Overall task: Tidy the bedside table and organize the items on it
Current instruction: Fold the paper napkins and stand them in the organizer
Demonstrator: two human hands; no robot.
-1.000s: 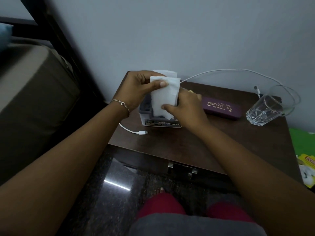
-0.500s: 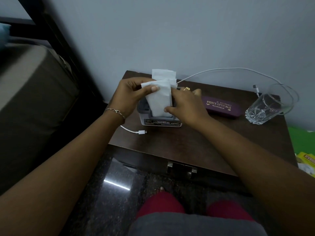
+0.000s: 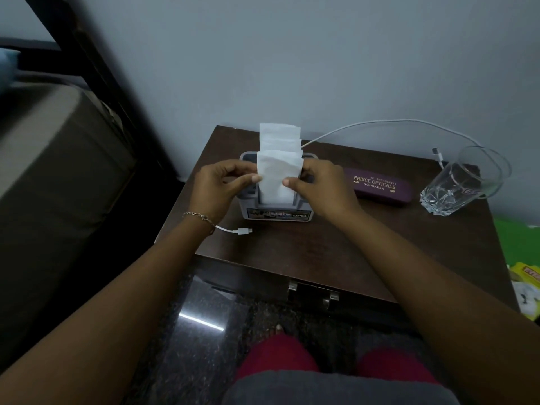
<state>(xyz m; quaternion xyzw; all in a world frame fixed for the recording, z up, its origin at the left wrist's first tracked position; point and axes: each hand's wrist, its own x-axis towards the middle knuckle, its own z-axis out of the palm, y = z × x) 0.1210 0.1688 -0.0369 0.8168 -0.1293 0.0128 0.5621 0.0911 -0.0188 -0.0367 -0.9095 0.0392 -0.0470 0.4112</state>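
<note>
Dark wood of the bedside table (image 3: 321,252) meets a pale wall. We pinch the front white tissue (image 3: 279,171) by its side edges, left hand (image 3: 217,187) and right hand (image 3: 324,188) each closed on it, its lower end inside the grey holder (image 3: 277,213). To the right are a purple spectacle case (image 3: 380,187) and a glass (image 3: 458,185).

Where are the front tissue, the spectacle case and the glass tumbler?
front tissue (image 3: 276,171), head view, middle of the sheet.
spectacle case (image 3: 377,186), head view, lettered lid.
glass tumbler (image 3: 451,187), head view, side wall.
</note>
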